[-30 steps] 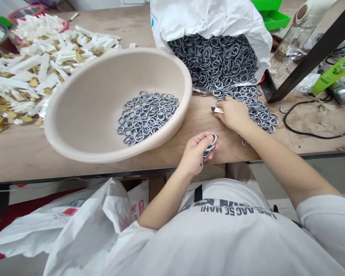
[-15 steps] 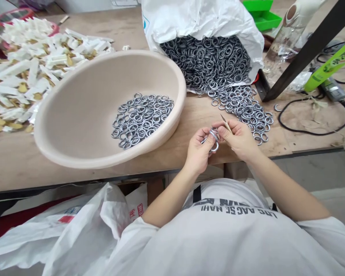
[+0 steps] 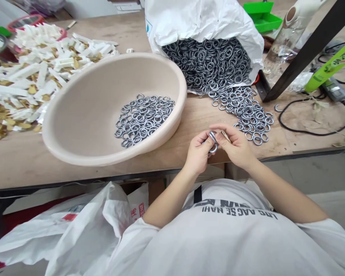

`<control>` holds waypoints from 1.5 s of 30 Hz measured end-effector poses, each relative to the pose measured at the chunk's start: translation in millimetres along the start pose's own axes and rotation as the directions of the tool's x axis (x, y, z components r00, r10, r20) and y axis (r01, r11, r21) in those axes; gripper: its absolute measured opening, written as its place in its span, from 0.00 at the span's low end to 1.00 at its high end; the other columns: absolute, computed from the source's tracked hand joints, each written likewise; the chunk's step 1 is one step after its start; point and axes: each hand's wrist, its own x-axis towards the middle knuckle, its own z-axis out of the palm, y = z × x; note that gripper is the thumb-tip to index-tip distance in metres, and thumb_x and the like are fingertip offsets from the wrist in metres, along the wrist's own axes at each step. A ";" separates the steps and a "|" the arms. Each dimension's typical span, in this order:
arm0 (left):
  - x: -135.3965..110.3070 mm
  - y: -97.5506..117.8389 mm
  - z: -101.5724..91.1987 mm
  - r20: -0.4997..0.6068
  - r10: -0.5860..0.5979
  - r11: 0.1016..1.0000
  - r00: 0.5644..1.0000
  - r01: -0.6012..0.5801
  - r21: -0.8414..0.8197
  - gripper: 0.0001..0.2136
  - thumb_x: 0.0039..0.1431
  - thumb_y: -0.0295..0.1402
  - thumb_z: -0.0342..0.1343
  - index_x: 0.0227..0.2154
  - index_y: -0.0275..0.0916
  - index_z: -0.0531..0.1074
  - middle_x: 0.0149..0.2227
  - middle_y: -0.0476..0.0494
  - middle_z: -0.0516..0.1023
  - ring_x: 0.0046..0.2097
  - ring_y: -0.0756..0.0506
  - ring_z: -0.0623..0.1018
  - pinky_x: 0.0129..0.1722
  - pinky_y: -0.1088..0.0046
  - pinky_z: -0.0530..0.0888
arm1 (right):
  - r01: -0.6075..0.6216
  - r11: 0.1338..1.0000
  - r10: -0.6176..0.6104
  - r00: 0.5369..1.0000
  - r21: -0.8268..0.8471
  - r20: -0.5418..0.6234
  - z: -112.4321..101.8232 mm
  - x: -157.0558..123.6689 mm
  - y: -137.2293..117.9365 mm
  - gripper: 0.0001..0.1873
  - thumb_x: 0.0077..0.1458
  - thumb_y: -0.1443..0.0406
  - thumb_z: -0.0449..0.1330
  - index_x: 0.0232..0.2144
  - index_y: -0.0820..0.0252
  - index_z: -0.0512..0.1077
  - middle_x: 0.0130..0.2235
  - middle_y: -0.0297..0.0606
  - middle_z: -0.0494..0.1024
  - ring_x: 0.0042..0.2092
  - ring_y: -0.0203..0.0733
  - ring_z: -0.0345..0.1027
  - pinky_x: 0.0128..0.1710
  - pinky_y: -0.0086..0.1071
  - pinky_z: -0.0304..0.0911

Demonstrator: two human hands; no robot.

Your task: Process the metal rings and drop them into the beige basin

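Note:
My left hand (image 3: 198, 151) holds a few linked grey metal rings (image 3: 213, 142) at the front of the wooden table. My right hand (image 3: 235, 145) meets them from the right, its fingers pinching a small tan pointed strip (image 3: 225, 136) against the rings. The fingers hide part of the rings and most of the strip. Close to my right hand lies a spread of loose rings (image 3: 250, 119), not touching it. A beige plastic basin (image 3: 74, 132) holding a layer of rings (image 3: 143, 120) stands to the left of my hands.
A white sack (image 3: 201, 19) spills many rings at the back. White and gold pieces (image 3: 37, 73) are heaped at the left. A black table leg or bar (image 3: 307, 51), black cable (image 3: 313, 124) and green-handled tool (image 3: 332, 65) lie at the right. White plastic bags (image 3: 80, 226) sit below the table edge.
My hands have stayed together on the rings and shifted slightly down. The tan strip now sits lower and closer to the rings.

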 end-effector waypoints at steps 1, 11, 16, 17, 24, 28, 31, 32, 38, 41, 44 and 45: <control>-0.3 1.2 -0.7 0.030 -0.013 1.000 0.999 0.012 0.015 0.16 0.55 0.45 0.66 0.32 0.36 0.73 0.21 0.54 0.66 0.20 0.56 0.62 0.18 0.81 0.56 | 0.054 0.993 -0.052 0.998 -0.104 0.019 -4.2 1.7 -2.2 0.16 0.65 0.53 0.59 0.48 0.54 0.74 0.38 0.37 0.79 0.38 0.40 0.73 0.39 0.33 0.67; -1.5 15.3 -7.6 0.150 -0.212 0.977 0.966 0.206 0.055 0.17 0.54 0.45 0.66 0.29 0.34 0.72 0.22 0.51 0.70 0.18 0.57 0.62 0.17 0.80 0.51 | 0.272 0.780 -0.192 0.961 -0.563 0.198 -42.3 4.4 -22.2 0.20 0.65 0.51 0.57 0.31 0.60 0.73 0.24 0.30 0.67 0.26 0.33 0.57 0.27 0.31 0.48; -0.4 16.6 -6.7 0.157 -0.229 0.973 0.961 0.227 0.029 0.18 0.52 0.45 0.67 0.28 0.34 0.71 0.22 0.53 0.69 0.18 0.58 0.61 0.16 0.80 0.52 | 0.359 0.643 -0.227 0.933 -0.677 0.279 -44.1 -11.6 -22.4 0.22 0.66 0.52 0.56 0.24 0.59 0.68 0.23 0.30 0.64 0.25 0.33 0.56 0.28 0.32 0.45; -0.3 16.7 -5.6 0.160 -0.235 0.972 0.959 0.233 0.026 0.18 0.52 0.45 0.67 0.28 0.34 0.71 0.22 0.53 0.69 0.18 0.58 0.61 0.16 0.80 0.52 | 0.358 0.637 -0.229 0.933 -0.683 0.277 -43.8 -12.1 -22.0 0.23 0.66 0.51 0.56 0.24 0.59 0.68 0.23 0.30 0.65 0.25 0.33 0.55 0.28 0.32 0.45; -1.1 17.7 -1.0 0.153 -0.277 0.959 0.949 0.282 -0.010 0.18 0.50 0.45 0.69 0.29 0.35 0.71 0.22 0.53 0.67 0.17 0.58 0.60 0.15 0.81 0.50 | 0.321 0.613 -0.177 0.946 -0.721 0.271 -42.7 -9.5 -22.9 0.26 0.65 0.48 0.55 0.20 0.57 0.64 0.22 0.32 0.66 0.24 0.34 0.54 0.28 0.34 0.43; -2.7 17.2 -0.9 0.152 -0.283 0.957 0.947 0.290 -0.022 0.18 0.49 0.44 0.69 0.29 0.34 0.72 0.21 0.53 0.67 0.17 0.58 0.60 0.15 0.81 0.51 | 0.331 0.603 -0.185 0.943 -0.726 0.276 -43.0 -10.8 -23.0 0.27 0.65 0.48 0.54 0.20 0.57 0.65 0.21 0.33 0.66 0.25 0.35 0.56 0.28 0.34 0.44; -1.5 16.5 -2.3 0.156 -0.300 0.951 0.941 0.308 -0.031 0.18 0.49 0.44 0.69 0.28 0.34 0.72 0.20 0.52 0.67 0.17 0.58 0.59 0.15 0.81 0.51 | 0.323 0.591 -0.179 0.946 -0.739 0.270 -42.7 -10.4 -22.1 0.27 0.64 0.47 0.55 0.19 0.57 0.66 0.21 0.33 0.67 0.25 0.36 0.57 0.28 0.34 0.44; -0.1 16.3 -3.2 0.154 -0.303 0.949 0.940 0.312 -0.034 0.18 0.49 0.44 0.69 0.28 0.34 0.72 0.20 0.52 0.67 0.17 0.58 0.59 0.15 0.81 0.50 | 0.310 0.596 -0.165 0.950 -0.741 0.265 -42.2 -9.6 -21.4 0.27 0.64 0.47 0.55 0.19 0.57 0.66 0.21 0.33 0.67 0.25 0.36 0.57 0.28 0.34 0.44; 6.0 16.6 -7.1 0.156 -0.304 0.946 0.940 0.317 -0.070 0.16 0.48 0.41 0.70 0.28 0.34 0.72 0.21 0.53 0.68 0.17 0.59 0.60 0.14 0.81 0.49 | 0.154 0.718 -0.053 0.985 -0.679 0.167 -41.8 5.2 -7.1 0.26 0.66 0.47 0.53 0.25 0.57 0.72 0.23 0.32 0.70 0.26 0.35 0.61 0.28 0.31 0.46; -0.7 17.0 -4.7 0.250 -0.362 0.928 0.898 0.372 0.008 0.17 0.49 0.43 0.69 0.27 0.33 0.72 0.20 0.51 0.68 0.17 0.58 0.61 0.15 0.81 0.49 | 0.022 0.761 -0.060 0.997 -0.648 -0.037 -50.0 16.1 1.4 0.28 0.65 0.45 0.54 0.21 0.58 0.68 0.20 0.31 0.64 0.25 0.35 0.57 0.27 0.31 0.47; -6.3 18.6 -2.8 0.252 -0.372 0.925 0.893 0.380 0.020 0.17 0.51 0.43 0.68 0.27 0.32 0.72 0.21 0.51 0.68 0.17 0.58 0.62 0.16 0.81 0.49 | -0.008 0.886 -0.047 0.993 -0.463 -0.107 -52.3 18.5 0.2 0.26 0.63 0.44 0.55 0.27 0.57 0.72 0.23 0.32 0.69 0.26 0.37 0.60 0.27 0.31 0.52; -6.7 19.3 -2.7 0.231 -0.356 0.931 0.905 0.365 0.006 0.17 0.51 0.43 0.68 0.27 0.33 0.72 0.21 0.51 0.68 0.18 0.58 0.62 0.16 0.81 0.49 | 0.013 0.927 -0.038 0.997 -0.374 -0.060 -49.5 16.7 -2.5 0.23 0.62 0.44 0.57 0.32 0.57 0.74 0.27 0.33 0.72 0.28 0.37 0.62 0.28 0.31 0.55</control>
